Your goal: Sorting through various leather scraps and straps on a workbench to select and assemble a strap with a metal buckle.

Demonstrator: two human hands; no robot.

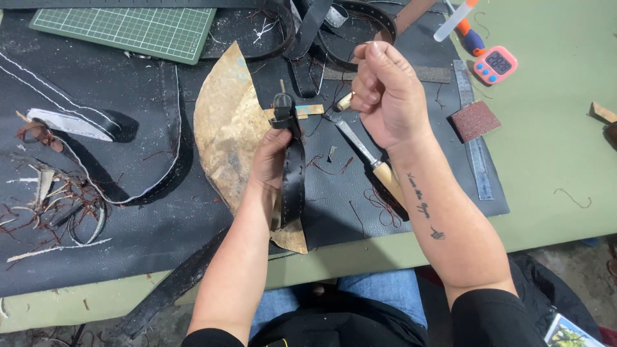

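Left hand [270,157] at frame centre grips black leather strap [292,173] upright. Right hand [384,90] fisted, pulling (thread too thin to see). Hard tug risks tearing stitch holes; wooden-handled chisel [366,157] lies close beneath wrist.

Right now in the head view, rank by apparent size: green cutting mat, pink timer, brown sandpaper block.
1. Green gridded cutting mat, clearly largest, though cut off by the frame edge.
2. Brown square sandpaper block.
3. Pink digital timer; close to the block, so unsure.

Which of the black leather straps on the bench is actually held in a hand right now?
The short black stitched strap with the metal buckle, gripped upright by the left hand. The other black straps lie loose at the bench's far edge.
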